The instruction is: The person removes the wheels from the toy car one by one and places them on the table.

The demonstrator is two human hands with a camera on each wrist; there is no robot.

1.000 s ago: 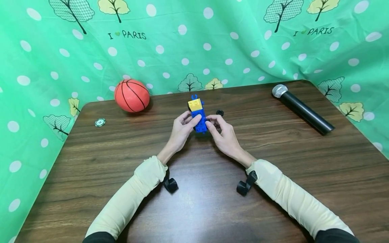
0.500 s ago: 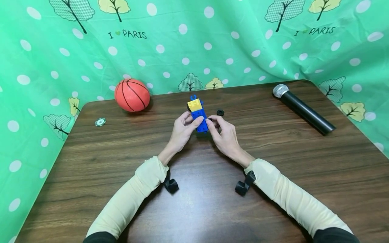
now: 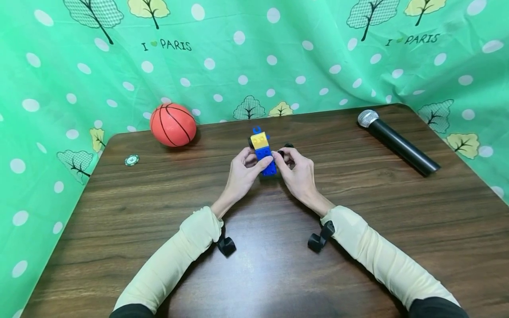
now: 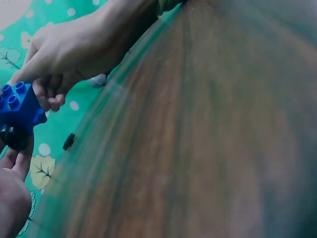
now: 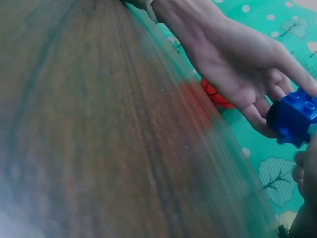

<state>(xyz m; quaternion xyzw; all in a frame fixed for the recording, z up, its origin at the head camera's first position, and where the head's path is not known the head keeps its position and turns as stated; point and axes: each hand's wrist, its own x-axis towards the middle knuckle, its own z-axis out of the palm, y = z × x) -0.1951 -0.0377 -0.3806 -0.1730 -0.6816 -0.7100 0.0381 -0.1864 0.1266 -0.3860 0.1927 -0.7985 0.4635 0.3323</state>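
we've got the blue brick car (image 3: pixel 264 155) w/ a yellow brick (image 3: pixel 259 140) on its far end, held just above the table (image 3: pixel 159 190) at centre frame, a bit above the middle. left hand (image 3: pixel 243 170) is clamped on it, thumb on top and fingers curled round its left side; right hand (image 3: pixel 298 170) pinches at its right side, where a small black wheel (image 3: pixel 280 153) sits at the fingertips, tho we can't tell if it's on the axle or loose. another black wheel (image 3: pixel 288 145) lies on the table just behind the right hand. we judge the thing as light, stiff plastic, smooth so a bit slippery, and the pressed-on bits could pop off if squeezed wrong, so best hold is across the long blue sides, not the yellow top or the wheels. room: lots of open wood toward the bottom of frame & both sides. basketball (image 3: pixel 172 124) sits upper left near the back edge, microphone (image 3: pixel 397 142) upper right, a small round token (image 3: pixel 131 160) far left near the table edge, all well apart from the hands.
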